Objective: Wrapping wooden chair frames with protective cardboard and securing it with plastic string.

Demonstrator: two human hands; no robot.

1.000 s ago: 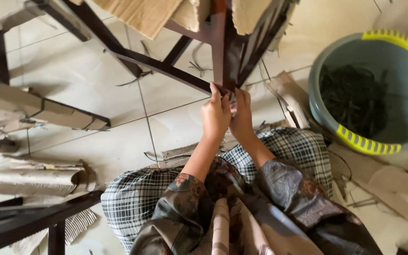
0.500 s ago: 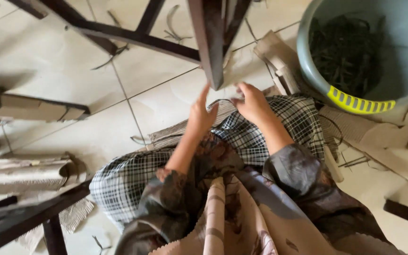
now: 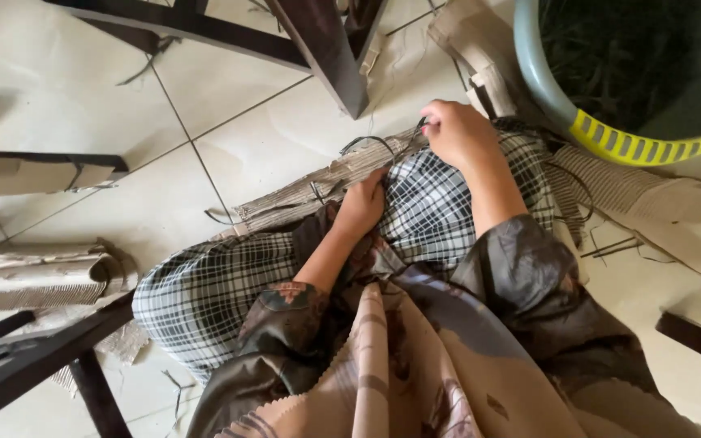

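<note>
My right hand is closed in a fist on a thin dark strip that loops off to the left above the corrugated cardboard. My left hand rests with fingers curled on my checked skirt, at the edge of that cardboard; whether it holds anything is hidden. Both hands sit low over my knee, below the dark wooden furniture leg.
A grey tub with a yellow handle holds dark strips at the upper right. Dark wooden frame bars cross the top, and another bar lies at the lower left. Rolled cardboard and scraps litter the tiled floor.
Both hands came down from the wooden leg to my knee. The right hand drew a dark strip down with it, and the view tilted lower and closer.
</note>
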